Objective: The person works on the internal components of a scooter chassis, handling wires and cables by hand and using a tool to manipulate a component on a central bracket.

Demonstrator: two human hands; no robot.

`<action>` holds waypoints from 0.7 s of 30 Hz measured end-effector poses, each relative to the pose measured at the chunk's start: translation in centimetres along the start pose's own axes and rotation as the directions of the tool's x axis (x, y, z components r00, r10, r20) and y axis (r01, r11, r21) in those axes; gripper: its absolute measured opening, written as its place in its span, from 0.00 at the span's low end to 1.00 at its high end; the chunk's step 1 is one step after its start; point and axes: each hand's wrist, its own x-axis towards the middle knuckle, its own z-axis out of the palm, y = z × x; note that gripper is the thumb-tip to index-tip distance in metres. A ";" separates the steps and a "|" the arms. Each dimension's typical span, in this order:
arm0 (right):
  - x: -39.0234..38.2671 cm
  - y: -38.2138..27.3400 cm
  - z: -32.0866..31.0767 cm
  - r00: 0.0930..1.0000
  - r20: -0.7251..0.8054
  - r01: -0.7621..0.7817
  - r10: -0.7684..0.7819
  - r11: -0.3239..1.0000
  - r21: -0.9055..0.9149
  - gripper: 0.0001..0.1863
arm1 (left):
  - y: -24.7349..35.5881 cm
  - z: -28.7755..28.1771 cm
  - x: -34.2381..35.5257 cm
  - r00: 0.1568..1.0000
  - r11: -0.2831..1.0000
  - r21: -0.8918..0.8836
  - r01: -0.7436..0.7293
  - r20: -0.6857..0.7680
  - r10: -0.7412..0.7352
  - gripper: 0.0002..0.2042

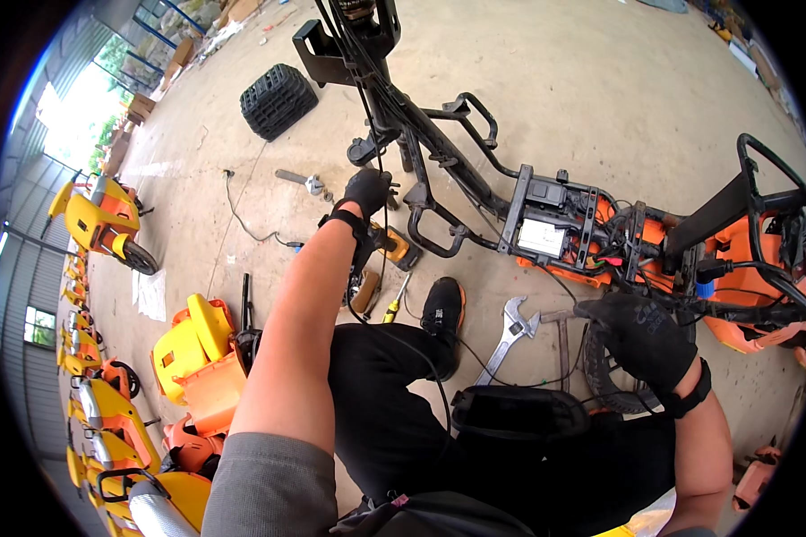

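Note:
A stripped scooter frame (457, 170), black tubing with loose wiring, stretches from the top centre to the right. My left hand (367, 190), in a black glove, is closed beside the frame's front lower part. A thin black cable passes by its fingers, and what they grip is too small to make out. My right hand (640, 336), also gloved, is below the orange and black rear section (600, 242). Its fingertips are pressed together on a thin black cable (560, 283) hanging from the frame. Part of a wheel (607, 376) shows under this hand.
On the floor lie an adjustable wrench (510, 336), a hammer (564, 345), a yellow screwdriver (398, 297), a yellow power drill (396, 248) and another wrench (312, 184). A black ribbed case (278, 101) stands farther off. Yellow and orange body panels (197, 349) and parked scooters (107, 219) are leftward.

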 end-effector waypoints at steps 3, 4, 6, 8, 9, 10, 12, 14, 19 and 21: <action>-0.1 0.0 -0.1 1.000 -0.008 -0.002 0.002 1.000 0.005 0.18 | 0.9 -0.3 -0.7 0.999 1.000 0.019 -0.015 -0.044 0.016 0.20; -0.1 0.1 0.0 1.000 -0.015 -0.001 0.001 1.000 0.010 0.18 | 1.5 -0.5 -1.1 0.997 0.998 0.051 -0.032 -0.061 0.036 0.20; -0.1 0.5 0.4 1.000 -0.020 0.011 -0.010 1.000 0.002 0.18 | 2.4 -0.8 -1.8 0.993 0.991 0.117 -0.063 -0.093 0.074 0.19; -0.1 0.4 0.5 1.000 -0.006 0.004 -0.004 1.000 -0.010 0.19 | 2.8 -1.2 -2.2 0.994 0.990 0.117 -0.074 -0.073 0.083 0.19; -0.1 0.1 0.2 1.000 0.007 -0.006 0.006 1.000 -0.019 0.19 | 2.6 -1.4 -2.3 0.994 0.990 0.118 -0.079 -0.064 0.087 0.19; 0.0 -0.1 0.1 1.000 0.020 -0.016 0.017 0.999 -0.027 0.19 | 2.3 -1.5 -2.2 0.994 0.990 0.111 -0.090 -0.053 0.096 0.19; 0.0 -0.1 0.1 1.000 0.006 -0.007 0.007 1.000 -0.026 0.19 | 1.8 -1.7 -2.2 0.993 0.989 0.098 -0.113 -0.027 0.116 0.18; 0.0 0.2 0.3 0.999 -0.032 0.028 -0.030 0.998 -0.060 0.19 | 1.8 -2.0 -2.5 0.989 0.988 0.059 -0.144 -0.028 0.145 0.19; 0.3 1.3 1.4 0.980 -0.146 0.128 -0.135 0.990 -0.055 0.16 | -0.7 -3.2 -2.4 0.972 0.848 0.488 -0.205 0.002 0.234 0.18; -0.2 2.2 1.4 0.973 -0.220 0.066 -0.071 0.997 -0.030 0.15 | 3.1 -4.1 -4.0 0.959 0.866 0.418 -0.275 0.188 0.214 0.17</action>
